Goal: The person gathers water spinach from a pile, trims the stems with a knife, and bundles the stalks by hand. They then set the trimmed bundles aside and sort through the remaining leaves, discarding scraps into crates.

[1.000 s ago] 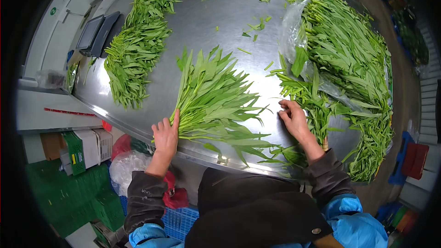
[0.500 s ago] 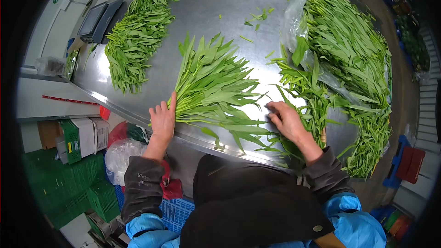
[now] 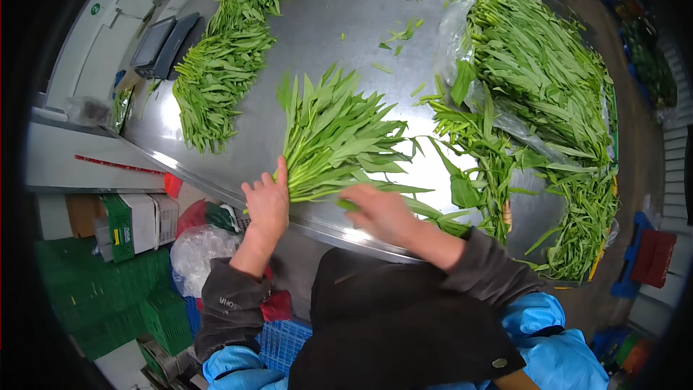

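Observation:
My left hand (image 3: 267, 204) is wrapped round the stem end of a bunch of long green leafy stems (image 3: 339, 133), whose leaves fan up and to the right over the metal table (image 3: 325, 36). At the lower edge of the bunch is my right hand (image 3: 379, 211), blurred by motion, with its fingers bent by a leaf; whether it grips anything is not clear. Right of it lie loose stems (image 3: 480, 180), and beyond them a large heap of the same greens (image 3: 541, 72) beside clear plastic film (image 3: 456, 40).
A row of bundled greens (image 3: 224, 65) lies on the table's left part, near a dark device with a screen (image 3: 153, 42). Below left are green crates (image 3: 94, 289), a clear plastic bag (image 3: 202, 256) and a blue crate (image 3: 284, 343). The table's front edge runs close to my body.
My right hand has moved left from the leaf tips to the lower side of the bunch. My left hand, still holding the stems, has shifted slightly right, and the bunch looks more gathered.

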Tool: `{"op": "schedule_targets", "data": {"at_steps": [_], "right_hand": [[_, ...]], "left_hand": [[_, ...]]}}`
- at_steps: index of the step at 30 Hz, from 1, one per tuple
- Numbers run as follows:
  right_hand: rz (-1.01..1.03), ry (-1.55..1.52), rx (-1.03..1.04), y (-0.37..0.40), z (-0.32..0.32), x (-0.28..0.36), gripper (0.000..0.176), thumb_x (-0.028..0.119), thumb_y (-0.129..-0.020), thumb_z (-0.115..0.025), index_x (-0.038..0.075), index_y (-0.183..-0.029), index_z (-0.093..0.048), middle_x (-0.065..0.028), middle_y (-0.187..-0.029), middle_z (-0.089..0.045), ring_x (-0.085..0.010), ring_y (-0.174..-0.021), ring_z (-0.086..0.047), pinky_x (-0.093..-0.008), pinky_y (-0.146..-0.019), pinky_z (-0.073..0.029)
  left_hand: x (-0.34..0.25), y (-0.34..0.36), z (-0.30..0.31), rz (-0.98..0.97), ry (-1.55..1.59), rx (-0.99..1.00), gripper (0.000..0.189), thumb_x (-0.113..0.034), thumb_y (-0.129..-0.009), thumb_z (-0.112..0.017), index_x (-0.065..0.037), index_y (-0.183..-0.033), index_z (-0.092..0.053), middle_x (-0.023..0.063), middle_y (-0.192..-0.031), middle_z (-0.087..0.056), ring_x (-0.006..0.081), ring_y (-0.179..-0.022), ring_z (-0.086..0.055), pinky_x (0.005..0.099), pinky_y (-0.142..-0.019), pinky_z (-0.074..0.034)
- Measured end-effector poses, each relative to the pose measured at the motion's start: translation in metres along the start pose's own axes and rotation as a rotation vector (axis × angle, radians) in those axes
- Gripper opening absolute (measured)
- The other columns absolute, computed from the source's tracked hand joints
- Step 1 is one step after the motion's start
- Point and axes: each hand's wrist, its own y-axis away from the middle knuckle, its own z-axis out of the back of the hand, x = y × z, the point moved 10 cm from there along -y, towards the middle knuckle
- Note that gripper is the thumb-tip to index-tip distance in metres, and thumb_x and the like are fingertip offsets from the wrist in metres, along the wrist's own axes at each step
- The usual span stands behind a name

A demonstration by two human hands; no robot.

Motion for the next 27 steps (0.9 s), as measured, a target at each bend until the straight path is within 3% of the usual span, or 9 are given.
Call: {"op": "schedule_targets", "data": {"at_steps": [4,6,8,16,22,26,27], "right_hand": [[0.192,0.215,-0.042,-0.029,-0.027,0.029,0.021,0.019,-0.081,-0.066,0.008,-0.097,-0.061,-0.0097,-0.087,-0.061,-0.025,-0.071,-0.064,-0.0365,-0.057,-0.051],[0.24,0.385,0.043,-0.033,-0.053,0.022,0.013,0.018,-0.079,-0.064,0.009,-0.087,-0.058,-0.0058,-0.078,-0.055,-0.0225,-0.067,-0.063,-0.0365,-0.054,-0.05],[0.279,0.382,0.052,-0.03,-0.055,0.021,0.012,0.016,-0.076,-0.062,0.01,-0.085,-0.056,-0.0058,-0.078,-0.056,-0.0213,-0.067,-0.064,-0.0355,-0.054,-0.051],[0.316,0.416,0.119,-0.025,-0.069,0.027,0.008,0.012,-0.072,-0.059,0.009,-0.079,-0.056,-0.0075,-0.075,-0.057,-0.0227,-0.06,-0.064,-0.0352,-0.053,-0.051],[0.225,0.272,0.096,-0.027,-0.048,0.018,0.007,0.012,-0.074,-0.06,0.006,-0.078,-0.061,-0.0107,-0.074,-0.056,-0.0284,-0.061,-0.061,-0.0424,-0.052,-0.048],[-0.158,0.598,0.088,-0.029,0.035,-0.048,0.01,0.008,-0.072,-0.06,0.008,-0.077,-0.068,-0.016,-0.075,-0.063,-0.03,-0.063,-0.064,-0.0432,-0.056,-0.051],[-0.33,0.746,0.236,-0.026,0.062,-0.066,0.015,0.006,-0.071,-0.06,0.008,-0.083,-0.07,-0.015,-0.08,-0.065,-0.0312,-0.064,-0.064,-0.0442,-0.061,-0.051]], "left_hand": [[-0.014,0.004,0.001,-0.028,0.027,0.07,0.073,-0.014,-0.077,-0.064,-0.013,-0.145,-0.036,0.0079,-0.09,-0.058,0.0244,-0.078,-0.062,0.05,-0.084,-0.039],[-0.015,0.005,0.002,-0.019,0.023,0.062,0.069,-0.015,-0.079,-0.062,-0.013,-0.144,-0.037,0.0075,-0.089,-0.058,0.0244,-0.077,-0.062,0.0501,-0.084,-0.039],[-0.016,0.009,0.0,-0.02,0.032,0.072,0.061,-0.015,-0.084,-0.057,-0.014,-0.142,-0.04,0.0068,-0.087,-0.058,0.0242,-0.075,-0.062,0.0497,-0.083,-0.038],[-0.026,0.017,-0.013,-0.023,0.072,0.176,0.062,-0.016,-0.084,-0.057,-0.014,-0.143,-0.039,0.0083,-0.091,-0.059,0.0244,-0.076,-0.063,0.0505,-0.083,-0.038],[-0.027,0.019,-0.015,-0.004,0.089,0.183,0.065,-0.018,-0.083,-0.059,-0.014,-0.144,-0.037,0.0085,-0.092,-0.059,0.0248,-0.078,-0.063,0.0509,-0.083,-0.038],[-0.023,0.022,-0.018,0.005,0.125,0.169,0.069,-0.017,-0.08,-0.062,-0.013,-0.144,-0.036,0.0086,-0.093,-0.059,0.0252,-0.078,-0.063,0.051,-0.083,-0.038],[-0.023,0.024,-0.021,0.008,0.133,0.174,0.069,-0.017,-0.08,-0.062,-0.013,-0.144,-0.036,0.0086,-0.093,-0.059,0.0252,-0.078,-0.063,0.051,-0.083,-0.038]]}}
